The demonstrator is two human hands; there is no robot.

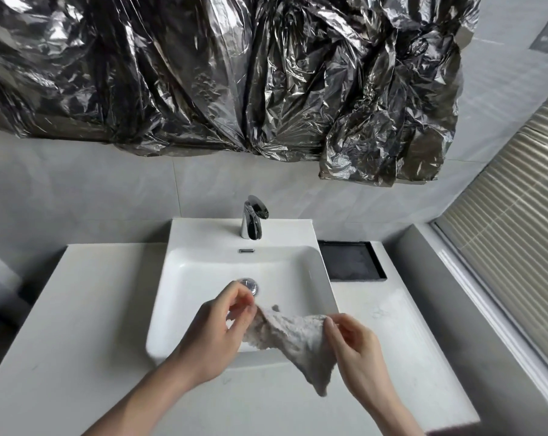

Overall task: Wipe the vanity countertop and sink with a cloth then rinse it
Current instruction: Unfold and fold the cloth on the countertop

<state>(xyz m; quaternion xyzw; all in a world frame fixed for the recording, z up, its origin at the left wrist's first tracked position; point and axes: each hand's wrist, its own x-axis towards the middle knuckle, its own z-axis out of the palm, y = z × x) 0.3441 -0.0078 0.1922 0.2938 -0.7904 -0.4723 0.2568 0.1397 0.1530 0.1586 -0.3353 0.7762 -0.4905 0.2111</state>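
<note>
Left hand (225,328) and right hand (354,344) pinch, fingers clamped, the cloth (293,338) over the sink (203,272); best kept taut to unfold before wiping the surface (77,309).

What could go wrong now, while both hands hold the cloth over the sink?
1. The left hand and right hand only pinch the cloth at its corners; such a light grip may slip, dropping it into the sink.
2. Its hanging tip could drag across the countertop.

foil sheet (203,73) on wall | black tray (351,261) | blinds (511,215)
</note>
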